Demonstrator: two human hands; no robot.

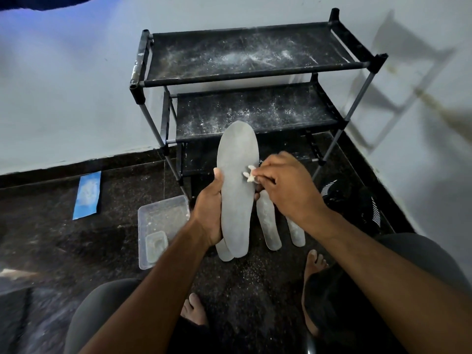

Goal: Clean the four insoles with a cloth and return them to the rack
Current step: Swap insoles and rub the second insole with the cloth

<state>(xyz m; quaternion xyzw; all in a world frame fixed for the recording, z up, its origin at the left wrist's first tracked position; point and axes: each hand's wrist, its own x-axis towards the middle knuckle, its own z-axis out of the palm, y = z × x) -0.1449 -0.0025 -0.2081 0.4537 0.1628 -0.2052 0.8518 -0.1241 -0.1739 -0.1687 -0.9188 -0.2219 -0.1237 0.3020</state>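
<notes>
The left hand gripped the grey insole upright by its edge, probably to brace it. The right hand pinched a small white cloth against its face. Two insoles lay beneath, before the dusty rack.

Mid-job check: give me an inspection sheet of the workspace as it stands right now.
Surface: dark speckled floor, dusted with white powder.
Job's things: held insole upright; another insole behind its heel; two insoles lying on the floor; white cloth pressed on the held insole; rack shelves powdery, no insoles on them.
Clutter: clear plastic tray with a small tub; blue packet; black striped item, unclear.
Grippers: left hand grips the held insole; right hand pinches the cloth.
Cables: nothing seen.
Surroundings: pale walls; bare feet.
</notes>
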